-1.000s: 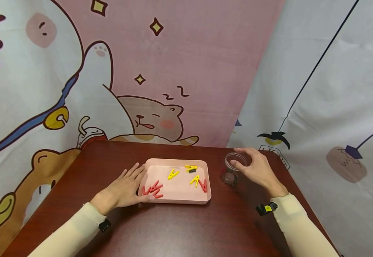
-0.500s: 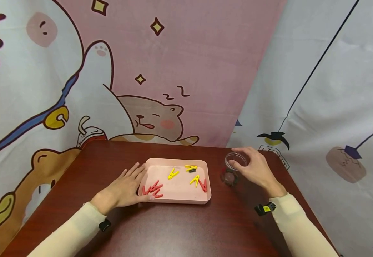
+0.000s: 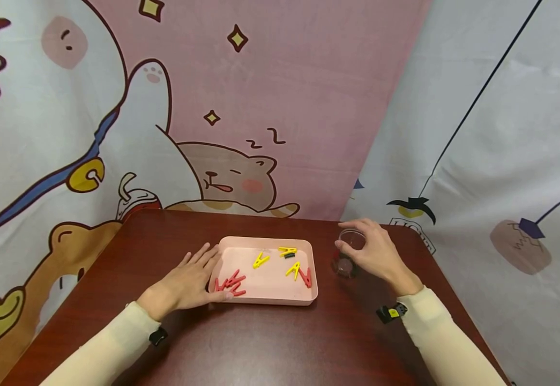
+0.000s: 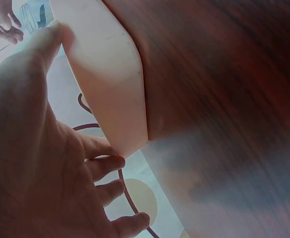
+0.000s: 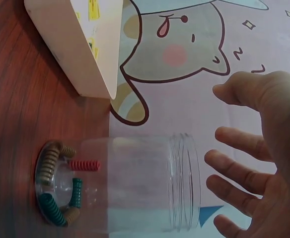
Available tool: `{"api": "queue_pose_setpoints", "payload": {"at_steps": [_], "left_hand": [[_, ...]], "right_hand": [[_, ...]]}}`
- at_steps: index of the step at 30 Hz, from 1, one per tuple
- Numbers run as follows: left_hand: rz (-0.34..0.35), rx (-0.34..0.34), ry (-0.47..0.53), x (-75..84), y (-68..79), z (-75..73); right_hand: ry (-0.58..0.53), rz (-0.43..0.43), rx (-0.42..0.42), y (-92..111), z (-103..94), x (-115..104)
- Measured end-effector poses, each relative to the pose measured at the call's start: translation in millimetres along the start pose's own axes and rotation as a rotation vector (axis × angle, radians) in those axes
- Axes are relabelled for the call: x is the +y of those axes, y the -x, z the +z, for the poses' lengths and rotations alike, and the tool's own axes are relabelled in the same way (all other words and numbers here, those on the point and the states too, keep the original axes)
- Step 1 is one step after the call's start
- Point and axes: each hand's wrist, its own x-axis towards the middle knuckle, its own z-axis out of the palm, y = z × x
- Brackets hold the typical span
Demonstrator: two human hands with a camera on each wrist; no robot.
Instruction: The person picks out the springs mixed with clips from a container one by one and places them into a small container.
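Note:
A pink rectangular tray (image 3: 270, 297) lies mid-table, holding red V-shaped clips (image 3: 233, 280), yellow V-shaped clips (image 3: 293, 271) and a small black piece (image 3: 290, 255). My left hand (image 3: 185, 281) rests against the tray's left side, fingers spread and thumb by the near rim. Right of the tray stands a clear, lidless jar (image 5: 140, 183). Coiled spring-like pieces lie at its bottom: green (image 5: 53, 209), brown (image 5: 48, 166) and red (image 5: 84, 165). Above the jar's mouth hovers my right hand (image 3: 375, 254), holding nothing, its fingers loosely bent and apart from the rim in the right wrist view.
The dark red-brown wooden table (image 3: 270, 343) carries the tray and jar. Its far edge meets a cartoon-printed cloth (image 3: 308, 107), and a pale cloth (image 3: 501, 187) hangs along the right side.
My right hand has drifted a little left over the jar's mouth. The left hand, the tray with its clips, and the jar stay where they were.

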Motion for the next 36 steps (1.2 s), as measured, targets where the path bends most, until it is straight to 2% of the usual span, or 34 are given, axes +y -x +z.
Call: {"api": "queue_pose_setpoints", "payload": {"at_steps": [14, 27, 36], "left_hand": [[0.002, 0.004, -0.008, -0.4, -0.2, 1.3], [0.0, 0.011, -0.009, 0.4, 0.7, 0.2], [0.003, 0.025, -0.026, 0.1, 1.5, 2.2]], "right_hand": [[0.029, -0.069, 0.0, -8.8, 11.2, -19.3], [0.082, -0.105, -0.064, -19.4, 30.0, -40.4], [0.155, -0.089, -0.161, -24.7, 52.7, -48.7]]}}
